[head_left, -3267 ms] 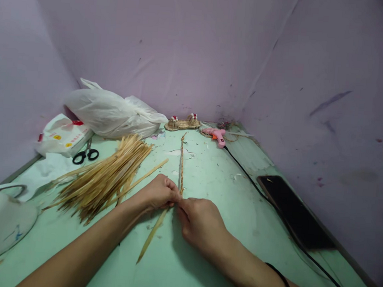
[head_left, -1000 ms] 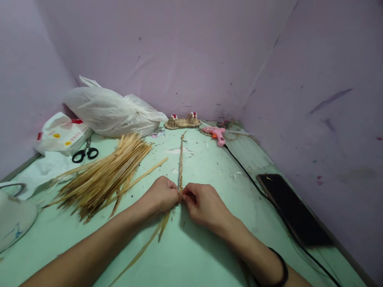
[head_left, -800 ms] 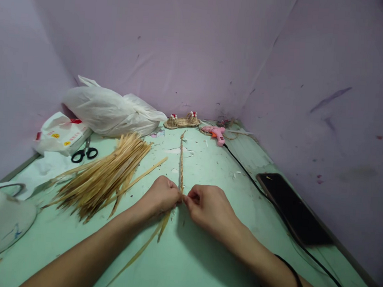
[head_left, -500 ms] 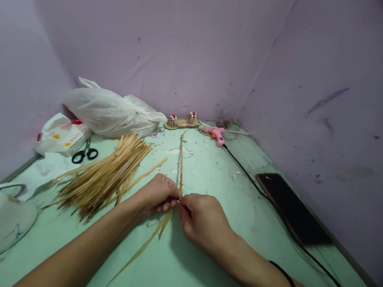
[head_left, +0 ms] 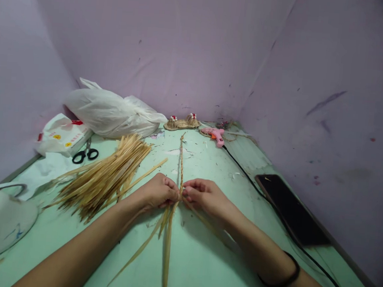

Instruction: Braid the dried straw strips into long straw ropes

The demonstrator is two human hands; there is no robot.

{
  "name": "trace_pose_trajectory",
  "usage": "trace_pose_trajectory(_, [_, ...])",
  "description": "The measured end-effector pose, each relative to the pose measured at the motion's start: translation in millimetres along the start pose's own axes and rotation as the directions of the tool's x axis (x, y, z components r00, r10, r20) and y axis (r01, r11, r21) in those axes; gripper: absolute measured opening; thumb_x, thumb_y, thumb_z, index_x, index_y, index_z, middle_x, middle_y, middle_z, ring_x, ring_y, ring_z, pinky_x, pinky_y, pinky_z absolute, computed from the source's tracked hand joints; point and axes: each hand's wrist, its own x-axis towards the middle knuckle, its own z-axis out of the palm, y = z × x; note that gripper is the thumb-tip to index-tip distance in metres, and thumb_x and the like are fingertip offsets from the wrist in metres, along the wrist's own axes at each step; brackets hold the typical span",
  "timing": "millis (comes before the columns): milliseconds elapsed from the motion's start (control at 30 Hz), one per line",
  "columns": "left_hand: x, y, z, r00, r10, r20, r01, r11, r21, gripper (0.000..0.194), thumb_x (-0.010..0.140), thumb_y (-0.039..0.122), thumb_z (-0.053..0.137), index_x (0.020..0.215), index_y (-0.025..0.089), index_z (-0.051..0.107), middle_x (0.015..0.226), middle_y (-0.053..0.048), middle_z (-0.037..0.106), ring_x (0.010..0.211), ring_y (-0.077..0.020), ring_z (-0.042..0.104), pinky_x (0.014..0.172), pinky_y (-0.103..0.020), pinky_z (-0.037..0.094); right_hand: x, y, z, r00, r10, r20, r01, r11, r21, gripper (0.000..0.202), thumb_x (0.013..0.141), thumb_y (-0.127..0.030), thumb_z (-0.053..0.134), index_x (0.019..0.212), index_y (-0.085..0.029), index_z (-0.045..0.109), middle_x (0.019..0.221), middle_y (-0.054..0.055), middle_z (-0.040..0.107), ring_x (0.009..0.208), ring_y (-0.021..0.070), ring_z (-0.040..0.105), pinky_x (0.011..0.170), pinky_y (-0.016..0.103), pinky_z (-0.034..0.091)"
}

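Note:
A thin straw braid (head_left: 181,165) lies along the green tabletop, pointing away from me. My left hand (head_left: 161,192) is closed in a pinch on its near end. On the other side, my right hand (head_left: 205,195) has its fingers curled, the tips close against the braid and at a straw strand (head_left: 205,220) that slants down to the right, partly blurred. Another loose strand (head_left: 166,256) hangs straight towards me, and a thinner one (head_left: 136,254) trails to the lower left. Left of my hands sits a pile of dry straw strips (head_left: 104,178).
Black-handled scissors (head_left: 85,155), a white box (head_left: 64,135) and a white plastic bag (head_left: 114,113) are at the back left. A woven ornament (head_left: 181,123) and a pink glue gun (head_left: 217,136) lie by the wall. A phone (head_left: 290,209) rests right; a white bowl-like object (head_left: 2,226) left.
My right hand has opened its grip somewhat and shifted slightly up beside the braid. One strand now hangs straight towards me and another slants right. My left hand keeps its pinch.

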Motion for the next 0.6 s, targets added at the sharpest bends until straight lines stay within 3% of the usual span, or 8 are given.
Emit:
trace_pose_trajectory(100, [2.5, -4.4, -0.8, 0.999, 0.044, 0.028, -0.044, 0.999, -0.009, 0.004, 0.049, 0.014, 0.050, 0.047, 0.012, 0.052, 0.034, 0.005, 0.036, 0.030, -0.0034, 0.025, 0.034, -0.019, 0.016, 2.0, 2.1, 6.3, 0.983, 0.118, 0.140, -0.135, 0.984, 0.119, 0.006, 0.068, -0.016, 0.047, 0.064, -0.015, 0.049, 0.049, -0.004, 0.046, 0.041, 0.0056, 0.040, 0.042, 0.018, 0.031])
trace_pose_trajectory(233, [3.1, -6.4, -3.3, 0.996, 0.068, 0.064, -0.076, 0.989, 0.130, 0.008, 0.051, 0.015, 0.049, 0.049, 0.011, 0.056, 0.036, 0.004, 0.040, 0.033, -0.0044, 0.028, 0.036, -0.020, 0.019, 5.5, 10.4, 6.1, 0.994, 0.063, 0.084, -0.057, 0.996, -0.071, 0.011, 0.065, -0.016, 0.049, 0.055, -0.013, 0.051, 0.038, -0.007, 0.035, 0.035, 0.0028, 0.023, 0.036, 0.018, 0.016])
trace_pose_trajectory(400, [-10.1, 4.5, -6.5, 0.994, 0.078, -0.079, -0.031, 0.879, 0.475, 0.015, 0.057, 0.024, 0.051, 0.046, 0.014, 0.055, 0.036, 0.003, 0.037, 0.035, -0.0065, 0.029, 0.039, -0.021, 0.019, 10.3, 14.7, 2.3, 0.999, 0.024, 0.039, -0.018, 0.991, -0.131, 0.010, 0.060, -0.015, 0.052, 0.051, -0.014, 0.049, 0.038, -0.007, 0.039, 0.036, 0.0030, 0.027, 0.038, 0.018, 0.019])
trace_pose_trajectory(500, [-22.4, 9.5, 6.1, 0.977, 0.146, -0.153, -0.022, 0.792, 0.610, 0.018, 0.060, 0.025, 0.052, 0.044, 0.016, 0.052, 0.039, 0.002, 0.038, 0.039, -0.0092, 0.034, 0.043, -0.023, 0.021, 8.3, 12.7, 4.3, 0.998, 0.027, 0.051, -0.027, 1.000, -0.016, 0.006, 0.059, -0.013, 0.050, 0.053, -0.013, 0.050, 0.043, -0.004, 0.048, 0.036, 0.0027, 0.029, 0.038, 0.018, 0.019])
trace_pose_trajectory(600, [-34.9, 6.6, 31.6, 0.924, 0.277, -0.262, -0.020, 0.721, 0.692, 0.015, 0.061, 0.023, 0.053, 0.047, 0.017, 0.050, 0.045, -0.001, 0.040, 0.048, -0.0130, 0.040, 0.048, -0.024, 0.023, 4.8, 11.4, 7.6, 0.994, 0.089, 0.067, -0.097, 0.986, 0.132, 0.002, 0.057, -0.013, 0.049, 0.056, -0.013, 0.051, 0.041, -0.006, 0.044, 0.033, 0.0022, 0.024, 0.036, 0.019, 0.014])
